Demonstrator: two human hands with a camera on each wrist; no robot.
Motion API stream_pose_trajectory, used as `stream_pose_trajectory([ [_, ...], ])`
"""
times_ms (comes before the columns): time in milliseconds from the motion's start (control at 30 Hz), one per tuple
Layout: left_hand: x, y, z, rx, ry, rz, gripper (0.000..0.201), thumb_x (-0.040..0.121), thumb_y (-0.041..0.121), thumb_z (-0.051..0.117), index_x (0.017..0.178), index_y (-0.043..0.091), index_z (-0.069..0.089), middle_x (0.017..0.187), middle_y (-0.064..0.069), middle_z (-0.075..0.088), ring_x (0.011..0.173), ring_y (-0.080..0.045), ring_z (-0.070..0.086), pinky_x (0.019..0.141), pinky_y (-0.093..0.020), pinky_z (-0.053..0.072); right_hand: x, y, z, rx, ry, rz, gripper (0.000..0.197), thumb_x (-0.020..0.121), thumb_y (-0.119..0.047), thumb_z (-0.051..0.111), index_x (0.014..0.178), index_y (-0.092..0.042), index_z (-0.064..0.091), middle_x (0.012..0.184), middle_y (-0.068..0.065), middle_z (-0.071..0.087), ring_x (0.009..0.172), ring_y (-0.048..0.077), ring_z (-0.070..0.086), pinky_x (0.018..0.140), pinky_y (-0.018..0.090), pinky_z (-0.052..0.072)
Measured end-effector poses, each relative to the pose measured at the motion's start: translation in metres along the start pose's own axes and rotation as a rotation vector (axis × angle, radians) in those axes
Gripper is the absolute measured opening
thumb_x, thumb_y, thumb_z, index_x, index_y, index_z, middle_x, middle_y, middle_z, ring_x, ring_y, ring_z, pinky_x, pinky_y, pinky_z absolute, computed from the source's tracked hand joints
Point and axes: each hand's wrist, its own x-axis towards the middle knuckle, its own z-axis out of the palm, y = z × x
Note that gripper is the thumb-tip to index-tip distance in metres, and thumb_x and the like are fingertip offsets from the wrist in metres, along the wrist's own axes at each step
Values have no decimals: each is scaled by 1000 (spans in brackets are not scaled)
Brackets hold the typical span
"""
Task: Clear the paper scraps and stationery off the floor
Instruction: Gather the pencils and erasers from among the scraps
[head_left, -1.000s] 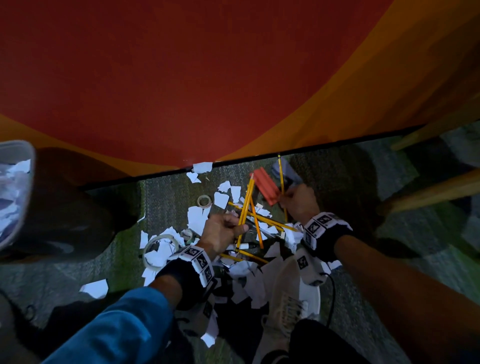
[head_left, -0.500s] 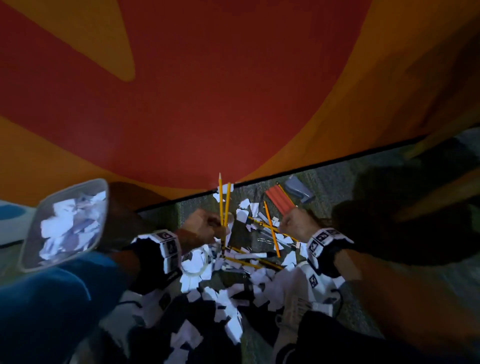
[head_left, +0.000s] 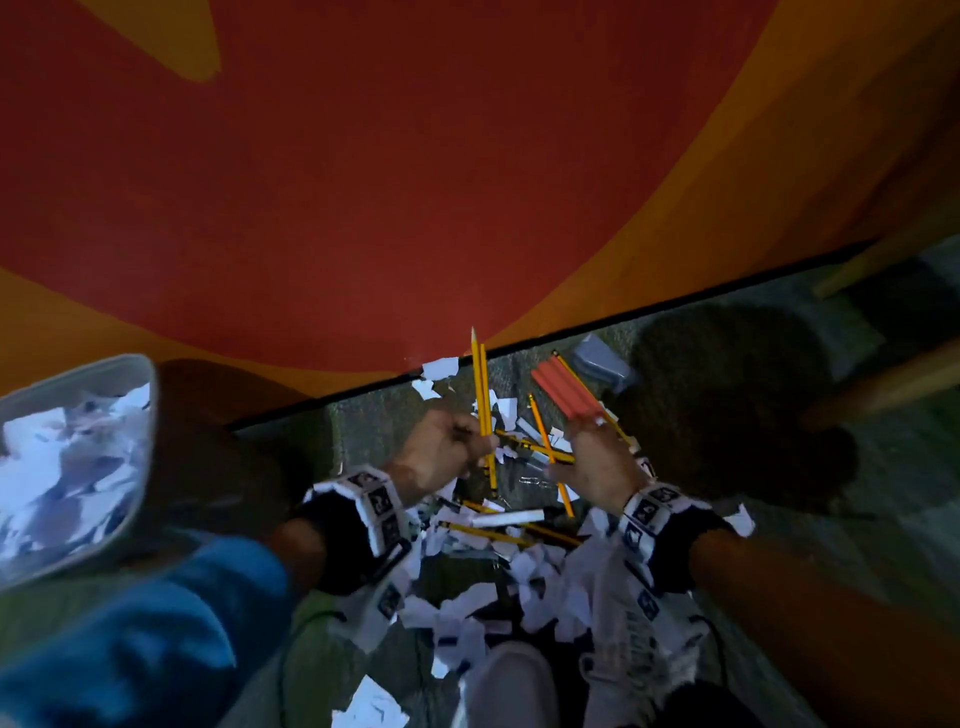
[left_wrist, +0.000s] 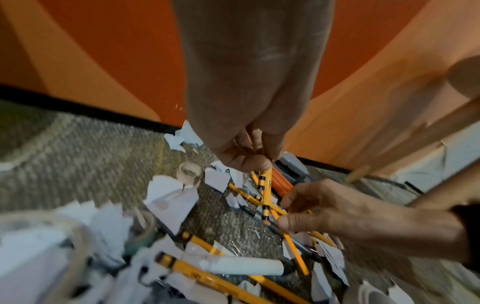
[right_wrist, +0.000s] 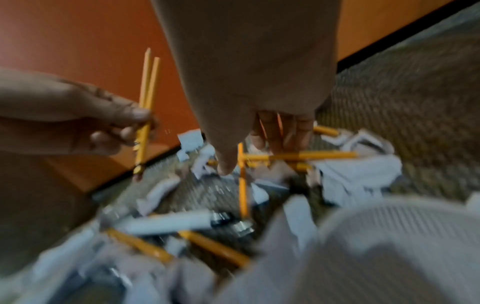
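Left hand (head_left: 449, 452) gripping two pencils (head_left: 482, 395) upright above the carpet (head_left: 374, 415) by the wall edge, right hand (head_left: 597, 462) fingers loosely spread, reaching onto crossed pencils (head_left: 545, 447) among scraps (head_left: 524, 571), bin (head_left: 140, 457) at left

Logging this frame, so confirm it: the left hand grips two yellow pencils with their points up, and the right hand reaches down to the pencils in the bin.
One error: the right hand reaches for pencils on the floor, not in the bin, which holds paper, per the head view. The left hand does grip two yellow pencils, points up.
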Motion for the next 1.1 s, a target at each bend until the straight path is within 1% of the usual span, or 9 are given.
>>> stream_pose_trajectory([
  [133,25,-34,42,-227,144,-42,29,90,11,72,77,-12,59,61,-15,59,42,-13,50,47,-24,43,2,14,29,-76,16,-32,65,79,-56,56,122,-7,55,127,17,53,116,37,49,92,40,43],
  [200,29,-40,57,-363,203,-62,26,89,10,72,81,-11,58,62,-16,57,40,-14,49,43,-21,42,2,15,30,26,33,-27,51,74,-52,51,99,-8,62,105,18,62,101,35,58,78,35,44],
  [300,29,-41,67,-452,213,-87,24,89,15,74,81,2,55,61,-13,56,43,-17,49,46,-25,42,2,10,18,224,37,0,21,71,-23,70,63,-17,52,67,8,56,70,28,58,63,33,42],
  [400,30,-37,73,-464,189,-83,25,89,17,74,80,3,56,63,-14,54,46,-19,47,46,-25,40,1,17,10,317,82,62,11,74,-8,75,72,-3,65,71,11,64,71,21,59,61,29,33],
  [533,31,-37,79,-436,186,-48,37,88,23,75,80,-10,60,66,-26,58,53,-23,50,53,-38,47,-1,16,12,305,72,122,9,79,-12,73,79,-8,65,69,3,56,68,15,52,62,25,32],
  [667,29,-37,90,-403,218,-61,34,88,24,75,80,-8,64,59,-12,59,43,-15,47,49,-24,41,0,16,19,263,88,51,23,78,-10,71,65,-13,52,63,5,51,68,28,59,59,29,29],
  [767,29,-34,91,-434,218,-66,34,89,23,74,78,-5,59,60,-13,54,40,-13,43,47,-22,39,0,27,7,368,158,88,26,82,-20,74,59,-18,62,60,6,57,67,11,60,58,24,33],
  [867,33,-22,93,-440,165,-75,26,90,20,73,79,3,57,62,-15,55,37,-10,45,44,-22,39,3,41,-15,453,276,118,51,84,-29,75,44,-22,45,44,-2,40,56,-4,44,47,15,30],
  [1100,81,20,107,-469,94,-139,15,92,8,69,89,4,55,62,-11,58,46,-17,55,42,-24,43,40,48,-54,376,209,152,34,83,-23,74,55,-7,64,43,-2,44,47,7,45,47,26,29],
])
